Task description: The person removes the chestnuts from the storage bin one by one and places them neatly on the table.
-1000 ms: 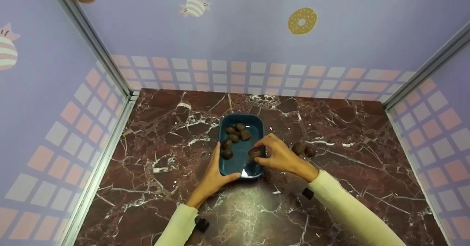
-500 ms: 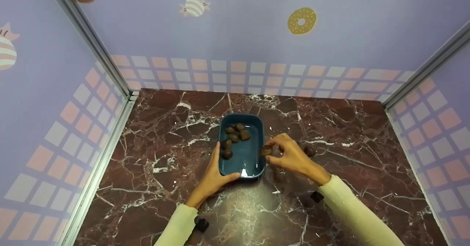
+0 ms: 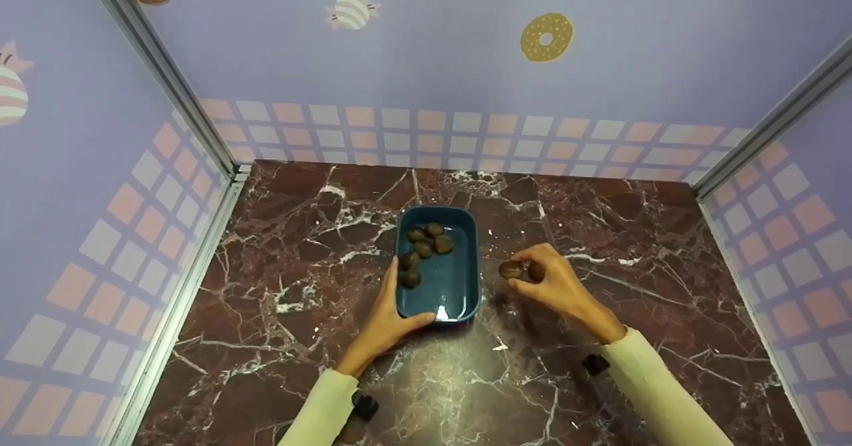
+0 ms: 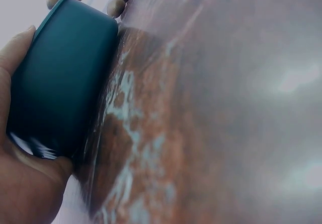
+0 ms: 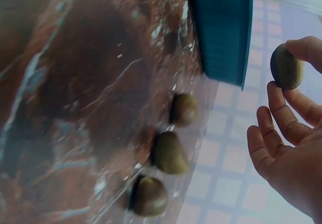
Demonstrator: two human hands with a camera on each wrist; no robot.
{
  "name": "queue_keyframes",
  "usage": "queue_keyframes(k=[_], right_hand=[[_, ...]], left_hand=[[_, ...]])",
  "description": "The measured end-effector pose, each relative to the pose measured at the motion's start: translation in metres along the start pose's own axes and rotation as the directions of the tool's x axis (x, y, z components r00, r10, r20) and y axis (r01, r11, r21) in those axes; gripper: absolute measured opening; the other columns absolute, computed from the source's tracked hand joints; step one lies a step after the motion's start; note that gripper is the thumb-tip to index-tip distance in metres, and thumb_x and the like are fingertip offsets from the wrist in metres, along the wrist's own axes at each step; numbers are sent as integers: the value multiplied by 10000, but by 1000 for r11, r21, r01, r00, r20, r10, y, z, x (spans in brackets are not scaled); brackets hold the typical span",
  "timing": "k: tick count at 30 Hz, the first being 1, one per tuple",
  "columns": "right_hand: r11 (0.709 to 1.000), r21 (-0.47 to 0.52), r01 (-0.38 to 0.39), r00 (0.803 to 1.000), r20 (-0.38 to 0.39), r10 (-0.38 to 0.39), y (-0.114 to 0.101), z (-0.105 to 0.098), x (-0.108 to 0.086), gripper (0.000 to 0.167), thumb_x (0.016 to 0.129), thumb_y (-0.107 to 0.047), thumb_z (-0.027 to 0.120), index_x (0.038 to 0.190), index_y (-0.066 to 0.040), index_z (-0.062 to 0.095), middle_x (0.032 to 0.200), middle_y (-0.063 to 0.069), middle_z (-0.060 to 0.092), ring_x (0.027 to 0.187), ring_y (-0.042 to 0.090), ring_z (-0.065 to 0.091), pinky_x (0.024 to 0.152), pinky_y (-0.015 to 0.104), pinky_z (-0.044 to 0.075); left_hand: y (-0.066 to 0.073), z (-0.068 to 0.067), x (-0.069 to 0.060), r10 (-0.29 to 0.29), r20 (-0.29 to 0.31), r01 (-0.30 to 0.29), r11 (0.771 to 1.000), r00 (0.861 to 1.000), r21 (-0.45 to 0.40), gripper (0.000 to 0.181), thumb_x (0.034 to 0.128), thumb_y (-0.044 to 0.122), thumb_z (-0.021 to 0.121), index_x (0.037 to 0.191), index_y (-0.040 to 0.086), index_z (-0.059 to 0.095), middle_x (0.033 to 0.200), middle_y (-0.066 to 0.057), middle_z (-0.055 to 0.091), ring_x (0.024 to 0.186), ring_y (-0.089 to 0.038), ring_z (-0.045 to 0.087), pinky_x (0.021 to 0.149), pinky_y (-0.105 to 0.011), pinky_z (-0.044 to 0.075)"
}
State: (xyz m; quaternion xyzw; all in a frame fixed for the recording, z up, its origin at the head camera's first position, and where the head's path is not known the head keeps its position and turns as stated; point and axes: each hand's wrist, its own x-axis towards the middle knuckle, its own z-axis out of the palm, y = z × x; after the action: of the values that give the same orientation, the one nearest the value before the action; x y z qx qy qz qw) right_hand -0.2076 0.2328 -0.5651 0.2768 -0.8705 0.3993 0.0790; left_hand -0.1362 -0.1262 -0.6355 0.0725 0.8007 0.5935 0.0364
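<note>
A deep teal rectangular dish (image 3: pixel 471 253) stands on the marble-patterned table with several brown chestnuts (image 3: pixel 423 249) toward its far and left sides. My left hand (image 3: pixel 384 323) grips its near left corner, fingers along the left wall and thumb at the near rim. Right of the dish, my right hand (image 3: pixel 556 286) pinches one chestnut (image 5: pixel 287 67) between thumb and fingertips, held above the table. Another chestnut (image 3: pixel 536 272) shows just beyond it, partly covered by the hand. In the right wrist view, loose chestnuts (image 5: pixel 170 153) lie in a row on the table.
The table (image 3: pixel 299 233) has a dark red, white-veined surface. A purple wall (image 3: pixel 452 66) with pink and white squares rises behind it, with similar panels at left and right. Metal rails (image 3: pixel 229 166) run along the panel joints.
My right hand has moved right, carrying the pinched chestnut from over the dish to beside it. My left hand and the dish have stayed in place.
</note>
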Motion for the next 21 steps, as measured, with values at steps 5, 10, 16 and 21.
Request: queue_keyframes(k=[5,10,16,21], right_hand=[[998,22,-51,999,-7,51,8,-2,-10,347,797,-50,937,1122,-53,816,1071,61,767,1024,383,655,885,462,519],[997,11,-70,997,-18,70,16,-1,-20,368,792,-19,941,1134,-11,805,1083,89,775,1037,352,669,919,485,540],[989,12,-149,989,-11,149,24,3,-33,360,800,-9,950,1130,-17,807,1115,84,775,1106,296,684,1036,397,518],[983,1,-183,983,3,183,29,8,-43,352,809,-36,960,1126,-31,809,1110,69,790,1089,313,692,1021,466,534]], left_hand=[[1,-1,0,2,3,-2,1000,1000,-19,1346,880,403,957,1789,146,-2,1843,-182,-8,1690,-414,52,1311,-686,150],[-1,0,1,7,-1,-8,1000,1000,-22,1346,874,409,960,1788,136,10,1842,-193,-1,1689,-422,56,1308,-694,150],[0,0,0,16,-5,-16,1000,1000,-15,1358,865,422,964,1789,137,11,1840,-202,9,1687,-420,67,1315,-678,136],[-1,0,0,15,-12,-15,1000,1000,-8,1371,854,429,972,1787,124,16,1839,-206,18,1685,-420,81,1319,-663,140]])
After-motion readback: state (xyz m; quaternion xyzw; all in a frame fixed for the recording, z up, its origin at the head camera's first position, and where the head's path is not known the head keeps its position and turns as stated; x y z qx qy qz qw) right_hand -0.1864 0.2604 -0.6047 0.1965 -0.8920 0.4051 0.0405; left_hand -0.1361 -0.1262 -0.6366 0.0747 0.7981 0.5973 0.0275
